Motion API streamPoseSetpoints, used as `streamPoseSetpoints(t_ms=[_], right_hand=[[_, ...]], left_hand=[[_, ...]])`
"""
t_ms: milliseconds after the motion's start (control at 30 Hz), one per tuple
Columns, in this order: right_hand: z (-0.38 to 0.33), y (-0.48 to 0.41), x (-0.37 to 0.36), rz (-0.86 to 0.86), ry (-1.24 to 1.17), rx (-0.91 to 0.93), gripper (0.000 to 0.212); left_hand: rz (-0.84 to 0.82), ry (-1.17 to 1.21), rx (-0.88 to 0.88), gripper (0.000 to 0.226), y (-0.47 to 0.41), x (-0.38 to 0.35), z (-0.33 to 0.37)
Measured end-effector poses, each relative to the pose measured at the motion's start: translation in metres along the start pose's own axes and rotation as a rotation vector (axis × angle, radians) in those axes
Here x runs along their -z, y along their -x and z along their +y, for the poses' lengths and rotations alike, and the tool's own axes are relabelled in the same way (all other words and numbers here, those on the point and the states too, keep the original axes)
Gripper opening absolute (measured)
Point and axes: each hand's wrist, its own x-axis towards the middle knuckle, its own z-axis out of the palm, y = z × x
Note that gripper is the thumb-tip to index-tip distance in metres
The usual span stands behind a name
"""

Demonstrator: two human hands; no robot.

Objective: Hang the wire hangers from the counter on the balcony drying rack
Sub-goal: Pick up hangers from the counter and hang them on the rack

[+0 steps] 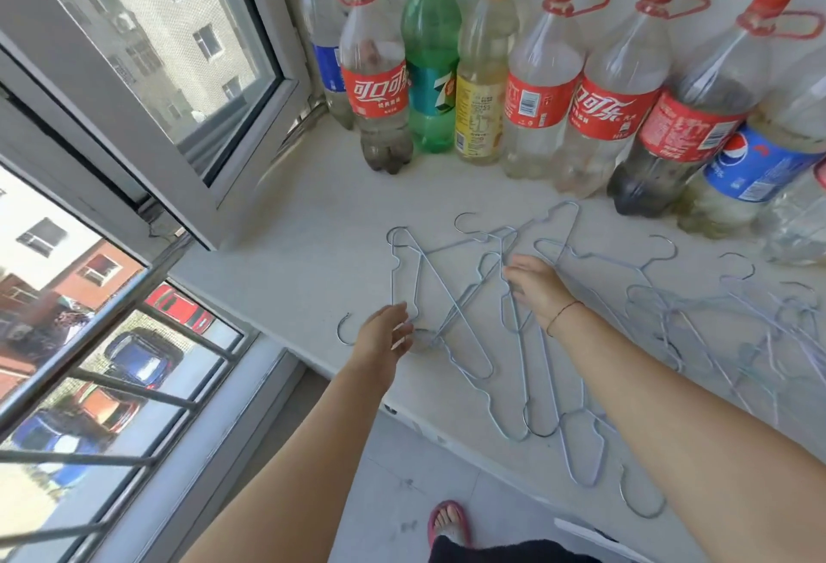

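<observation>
Wire hangers (pixel 451 294) lie tangled flat on desk (pixel 286 258), long axes running away from person. Right hand (pixel 534 287) rests on them, fingers loosely curled, grasp uncertain; left hand (pixel 384 332) open, just beside the pile's left edge.

Along the wall behind the white counter (pixel 313 222) stand ten large plastic bottles: five clear ones with red labels (pixel 377 93), two with blue labels (pixel 751 169), one green (pixel 431 61), one clear with a yellow label (pixel 480 110), and one clear bottle cut off at the counter's right edge (pixel 804 213). On the counter lies a tangle of thin pale-blue wire hangers (pixel 469 294), at least eight; the exact number cannot be told. Two bare hands are over the counter.
</observation>
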Motion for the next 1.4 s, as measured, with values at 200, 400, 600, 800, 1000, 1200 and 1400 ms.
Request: streamPoseSetpoints(t_ms=[200,400,600,800,1000,1200,1400], right_hand=[[-0.005,-0.008,-0.003,-0.024,-0.15,-0.087,0.025],[-0.017,-0.013,-0.006,-0.068,-0.292,-0.149,0.013],[-0.024,-0.025,-0.005,-0.049,-0.375,-0.219,0.017],[-0.029,-0.039,-0.011,0.017,-0.38,-0.233,0.021],[-0.032,-0.042,-0.015,0.025,-0.337,-0.267,0.013],[-0.033,-0.045,-0.016,0.029,-0.319,-0.298,0.021],[-0.036,-0.045,-0.024,0.002,-0.261,-0.322,0.023]], left_hand=[[0.071,0.095,0.099,0.004,0.001,-0.001,-0.005],[0.041,0.166,0.164,0.015,0.004,0.001,0.002],[0.016,0.26,0.192,0.013,0.0,0.009,0.002],[0.01,0.282,0.21,0.016,-0.002,0.009,0.005],[-0.05,0.316,0.259,0.034,-0.004,0.008,0.007],[-0.19,0.249,0.213,0.03,-0.004,0.005,0.01],[-0.317,0.315,0.155,0.026,-0.004,-0.002,0.02]])
